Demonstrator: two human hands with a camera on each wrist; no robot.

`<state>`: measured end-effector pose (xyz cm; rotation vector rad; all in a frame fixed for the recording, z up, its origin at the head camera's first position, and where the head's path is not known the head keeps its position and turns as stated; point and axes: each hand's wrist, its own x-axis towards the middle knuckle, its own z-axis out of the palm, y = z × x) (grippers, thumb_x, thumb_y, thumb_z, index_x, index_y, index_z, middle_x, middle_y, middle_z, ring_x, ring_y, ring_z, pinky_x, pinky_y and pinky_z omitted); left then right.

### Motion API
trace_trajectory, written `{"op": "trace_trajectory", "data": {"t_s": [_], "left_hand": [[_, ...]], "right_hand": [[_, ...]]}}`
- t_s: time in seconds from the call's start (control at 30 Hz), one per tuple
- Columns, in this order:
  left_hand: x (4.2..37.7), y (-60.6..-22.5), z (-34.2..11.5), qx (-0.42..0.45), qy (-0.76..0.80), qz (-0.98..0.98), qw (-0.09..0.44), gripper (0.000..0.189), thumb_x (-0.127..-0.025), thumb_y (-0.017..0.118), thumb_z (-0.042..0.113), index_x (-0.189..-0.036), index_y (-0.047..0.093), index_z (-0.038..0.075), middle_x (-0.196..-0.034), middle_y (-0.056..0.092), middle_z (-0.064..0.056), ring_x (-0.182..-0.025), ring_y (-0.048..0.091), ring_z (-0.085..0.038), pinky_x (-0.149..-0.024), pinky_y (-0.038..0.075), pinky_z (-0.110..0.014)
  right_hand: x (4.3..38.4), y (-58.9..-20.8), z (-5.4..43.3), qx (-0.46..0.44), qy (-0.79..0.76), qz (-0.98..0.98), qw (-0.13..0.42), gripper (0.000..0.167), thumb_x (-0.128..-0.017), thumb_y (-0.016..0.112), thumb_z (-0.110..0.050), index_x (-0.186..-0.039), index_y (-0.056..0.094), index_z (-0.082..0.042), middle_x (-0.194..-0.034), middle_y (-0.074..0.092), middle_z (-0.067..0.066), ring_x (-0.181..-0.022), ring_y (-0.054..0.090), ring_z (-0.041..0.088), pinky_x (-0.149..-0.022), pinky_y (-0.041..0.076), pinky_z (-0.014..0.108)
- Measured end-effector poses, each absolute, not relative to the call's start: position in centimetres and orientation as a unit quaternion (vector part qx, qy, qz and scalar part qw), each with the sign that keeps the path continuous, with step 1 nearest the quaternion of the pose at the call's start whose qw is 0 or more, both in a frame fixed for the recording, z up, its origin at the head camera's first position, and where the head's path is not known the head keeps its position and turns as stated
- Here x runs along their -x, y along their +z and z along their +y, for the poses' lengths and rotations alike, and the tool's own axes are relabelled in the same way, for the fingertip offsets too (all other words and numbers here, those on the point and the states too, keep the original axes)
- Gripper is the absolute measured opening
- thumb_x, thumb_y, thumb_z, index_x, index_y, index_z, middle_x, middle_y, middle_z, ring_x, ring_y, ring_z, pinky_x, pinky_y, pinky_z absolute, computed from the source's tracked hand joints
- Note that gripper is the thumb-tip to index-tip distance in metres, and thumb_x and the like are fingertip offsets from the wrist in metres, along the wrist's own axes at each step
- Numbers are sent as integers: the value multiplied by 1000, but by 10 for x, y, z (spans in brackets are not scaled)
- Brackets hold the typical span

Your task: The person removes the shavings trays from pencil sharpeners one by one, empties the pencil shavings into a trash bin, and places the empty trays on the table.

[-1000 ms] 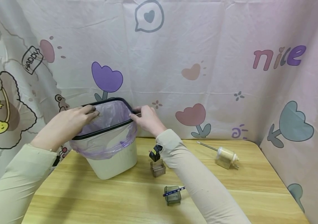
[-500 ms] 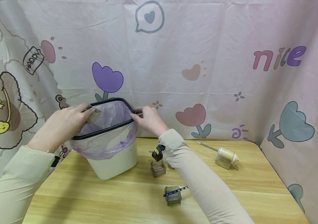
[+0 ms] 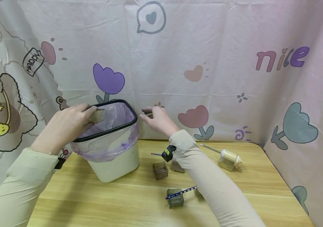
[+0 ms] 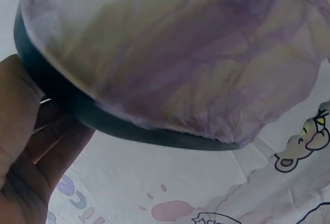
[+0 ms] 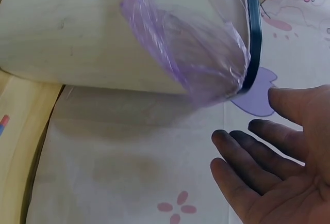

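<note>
A cream waste bin (image 3: 116, 168) with a black rim (image 3: 130, 108) and a purple bin liner (image 3: 107, 154) folded over it stands at the left of the table. Above the bin's mouth my left hand (image 3: 70, 123) pinches a small tan, boxy piece (image 3: 97, 116), partly covered by the fingers. In the left wrist view, the rim hides that piece and part of the hand. To the right of the bin, my right hand (image 3: 159, 119) is apart from the rim. Its fingers (image 5: 242, 175) are loosely extended and hold nothing, as the right wrist view shows.
Near my right forearm lie a brown translucent box (image 3: 160, 171), a partly hidden translucent piece (image 3: 177, 166) and a grey translucent box (image 3: 175, 201) with a blue pencil (image 3: 181, 192) across it. A cream device with a metal rod (image 3: 230, 160) lies at the right. A printed curtain (image 3: 161, 63) stands behind.
My right hand has let go of the bin's rim and moved right. The left hand has turned slightly, so more of the tan piece shows. The bin stays put.
</note>
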<state>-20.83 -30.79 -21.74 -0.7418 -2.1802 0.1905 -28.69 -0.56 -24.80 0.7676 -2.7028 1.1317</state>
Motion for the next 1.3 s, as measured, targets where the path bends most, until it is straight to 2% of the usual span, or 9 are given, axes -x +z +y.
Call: {"op": "trace_trajectory", "data": {"t_s": [0.27, 0.6, 0.8, 1.1, 1.3], "left_hand": [[209, -215, -301, 292, 76, -869, 392, 46, -67, 99, 5, -100, 67, 0, -82, 61, -11, -62, 64, -34, -53, 58, -56], [211, -212, -291, 303, 42, -862, 405, 51, -72, 97, 9, -114, 71, -3, -91, 70, -15, -65, 66, -34, -56, 59, -57], [210, -211, -280, 303, 21, -858, 415, 53, -71, 97, 9, -116, 72, -4, -83, 66, -12, -58, 60, -28, -52, 56, -53], [210, -211, -256, 309, -17, -855, 416, 54, -74, 96, 11, -121, 74, -3, -93, 74, -17, -71, 70, -35, -62, 60, -54], [210, -214, -234, 314, -44, -852, 416, 47, -79, 94, 13, -119, 74, -2, -96, 75, -16, -75, 73, -34, -65, 62, -52]], "right_hand": [[287, -248, 10, -251, 376, -890, 53, 46, -109, 63, -34, -149, 63, -11, -146, 69, 13, -125, 72, 28, -113, 57, 42], [286, -247, 34, -247, 368, -895, 51, 48, -108, 64, -34, -151, 62, -12, -152, 66, 9, -130, 69, 28, -112, 57, 41], [284, -248, 51, -242, 364, -898, 47, 49, -108, 64, -36, -152, 61, -13, -147, 69, 10, -129, 69, 27, -111, 58, 43], [283, -251, 85, -232, 351, -905, 56, 49, -108, 65, -37, -151, 62, -15, -143, 71, 9, -128, 70, 27, -111, 58, 45], [280, -253, 108, -226, 345, -909, 62, 50, -108, 66, -36, -152, 61, -12, -143, 71, 11, -124, 72, 28, -109, 59, 47]]}}
